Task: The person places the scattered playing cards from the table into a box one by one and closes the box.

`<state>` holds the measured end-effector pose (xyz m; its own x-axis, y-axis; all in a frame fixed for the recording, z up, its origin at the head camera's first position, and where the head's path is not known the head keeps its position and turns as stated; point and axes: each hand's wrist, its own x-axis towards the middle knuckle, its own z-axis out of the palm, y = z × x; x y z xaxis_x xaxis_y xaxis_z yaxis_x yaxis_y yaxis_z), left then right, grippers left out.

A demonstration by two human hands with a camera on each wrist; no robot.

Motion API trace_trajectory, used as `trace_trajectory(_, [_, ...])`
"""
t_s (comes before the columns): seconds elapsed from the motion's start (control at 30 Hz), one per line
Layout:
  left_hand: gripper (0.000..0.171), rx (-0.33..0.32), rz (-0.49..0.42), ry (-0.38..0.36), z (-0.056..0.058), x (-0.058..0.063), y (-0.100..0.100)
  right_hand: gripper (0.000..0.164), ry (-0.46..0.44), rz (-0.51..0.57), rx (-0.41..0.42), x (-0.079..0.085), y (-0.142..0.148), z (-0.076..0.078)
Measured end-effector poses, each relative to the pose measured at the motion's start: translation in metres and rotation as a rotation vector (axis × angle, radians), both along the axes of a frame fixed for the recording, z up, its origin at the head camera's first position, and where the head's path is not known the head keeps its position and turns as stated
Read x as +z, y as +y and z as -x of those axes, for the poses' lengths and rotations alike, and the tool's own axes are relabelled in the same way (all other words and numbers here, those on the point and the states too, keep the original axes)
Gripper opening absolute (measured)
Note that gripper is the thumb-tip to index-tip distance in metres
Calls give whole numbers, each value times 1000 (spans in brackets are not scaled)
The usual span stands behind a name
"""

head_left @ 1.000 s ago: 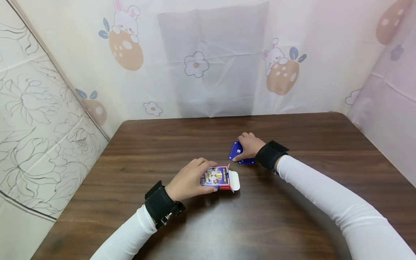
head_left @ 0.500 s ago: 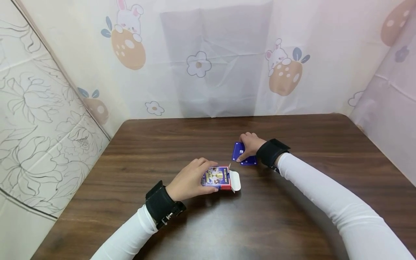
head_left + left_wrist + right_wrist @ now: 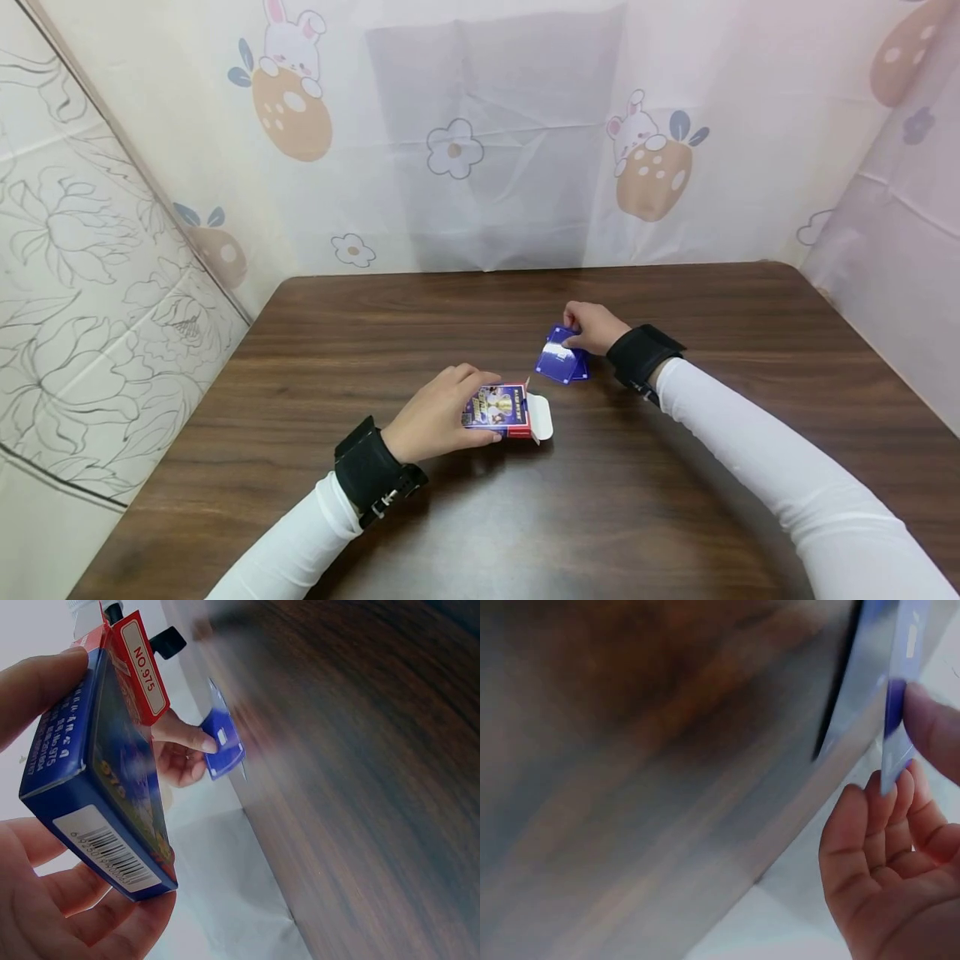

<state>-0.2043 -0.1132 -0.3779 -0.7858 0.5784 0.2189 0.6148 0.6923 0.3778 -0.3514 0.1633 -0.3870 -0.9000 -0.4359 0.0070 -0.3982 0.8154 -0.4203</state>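
Observation:
My left hand grips a small blue-and-red card box, thumb on one side and fingers on the other. The box's white flap stands open toward the right. In the left wrist view a barcode shows on the end of the box. Farther back, my right hand pinches a blue card between thumb and fingers, tilted up off the table. Beneath it, partly covered, lies more blue card; how many cards are there I cannot tell. The right wrist view shows the pinched card edge-on, apart from the lower one.
Both hands are over a brown wooden table. A cloth printed with rabbits hangs behind its back edge, and a flower-patterned panel stands along the left. Black bands circle both wrists.
My right hand has moved slightly back and right, lifting and tilting a blue card from the spot where the cards lay flat. The left hand and box have stayed in place.

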Motion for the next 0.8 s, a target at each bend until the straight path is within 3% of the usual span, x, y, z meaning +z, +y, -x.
trace_trajectory(0.17, [68, 3, 7, 17, -1, 0, -2, 18, -27, 82, -3, 5, 17, -7])
trace_trajectory(0.33, [68, 9, 4, 42, 0, 1, -4, 19, -205, 252, -73, 12, 36, -19])
trace_trajectory(0.5, [67, 5, -2, 44, 2, 2, -3, 27, -457, 544, -168, 17, 50, -40])
trace_trajectory(0.67, [66, 3, -11, 42, 2, 1, -1, 9, -661, 908, -190, 21, 51, -67])
trace_trajectory(0.8, [65, 7, -19, 48, 3, 1, 0, 4, -750, 1043, -208, 23, 47, -89])
